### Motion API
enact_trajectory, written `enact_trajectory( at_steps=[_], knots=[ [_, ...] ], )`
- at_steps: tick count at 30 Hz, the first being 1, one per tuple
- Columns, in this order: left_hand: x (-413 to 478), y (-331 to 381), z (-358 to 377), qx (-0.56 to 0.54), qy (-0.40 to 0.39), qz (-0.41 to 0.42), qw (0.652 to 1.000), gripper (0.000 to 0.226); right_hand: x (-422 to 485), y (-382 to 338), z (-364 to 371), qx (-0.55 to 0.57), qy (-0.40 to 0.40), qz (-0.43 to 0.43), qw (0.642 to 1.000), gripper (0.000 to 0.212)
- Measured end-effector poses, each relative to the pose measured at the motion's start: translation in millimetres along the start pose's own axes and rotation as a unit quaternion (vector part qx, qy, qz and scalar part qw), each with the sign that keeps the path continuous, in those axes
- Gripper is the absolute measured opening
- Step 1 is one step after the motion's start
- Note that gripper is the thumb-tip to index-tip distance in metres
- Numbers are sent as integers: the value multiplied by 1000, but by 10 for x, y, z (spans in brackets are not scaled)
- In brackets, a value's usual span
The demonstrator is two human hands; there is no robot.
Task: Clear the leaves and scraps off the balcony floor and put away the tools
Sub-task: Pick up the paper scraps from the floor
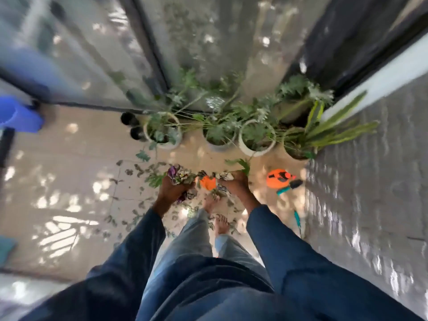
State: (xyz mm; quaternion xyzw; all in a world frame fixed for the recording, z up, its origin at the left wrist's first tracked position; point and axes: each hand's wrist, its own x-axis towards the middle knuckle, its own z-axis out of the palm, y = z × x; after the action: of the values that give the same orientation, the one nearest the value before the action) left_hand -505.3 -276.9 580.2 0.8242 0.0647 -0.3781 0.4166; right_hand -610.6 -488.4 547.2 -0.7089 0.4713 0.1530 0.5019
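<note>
No text, label, brand or number can be read anywhere.

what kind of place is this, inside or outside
Most likely a home balcony, half outdoors: potted plants stand in a row along glass panels, cut leaves litter the tiled floor, and orange and teal garden tools lie by the wall.

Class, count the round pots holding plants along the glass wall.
4 in a row, left to right: first pale round pot, second pot, third pot, fourth pot beside the grey wall. Leaves may hide another behind.
</note>
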Motion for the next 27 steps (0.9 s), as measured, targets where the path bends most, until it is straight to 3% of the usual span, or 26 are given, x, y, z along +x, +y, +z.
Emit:
enact_trajectory(
  at_steps=[6,9,11,13,17,20,23,27],
  knots=[
    [-505,-620,-1008,-121,125,-21,985,23,-314,-809,863,-95,-103,-50,989,44],
    [-683,-900,-1437,-173,170,-39,969,19,-258,-1049,1396,-127,-133,-82,979,78],
    [-741,-1106,-1760,-221,196,-56,954,23,-7,-1108,1913,-151,-175,-98,968,69],
    [-747,-1321,-2121,-241,224,-75,941,27,-219,-1516,2251,-169,-182,-108,963,73],
    [-579,-1661,-2951,-279,256,-87,922,38,-631,-2374,2973,-222,-206,-174,937,38],
    [-349,-1816,-3646,-294,268,-88,913,41,-818,-2983,3580,-227,-225,-217,922,38],
    [-219,-1890,-4355,-281,274,-87,916,49,-1084,-3584,4179,-244,-243,-260,902,52],
    [-53,-1954,-5202,-264,283,-65,920,48,-1293,-4217,4878,-238,-252,-284,894,42]
  ],
)
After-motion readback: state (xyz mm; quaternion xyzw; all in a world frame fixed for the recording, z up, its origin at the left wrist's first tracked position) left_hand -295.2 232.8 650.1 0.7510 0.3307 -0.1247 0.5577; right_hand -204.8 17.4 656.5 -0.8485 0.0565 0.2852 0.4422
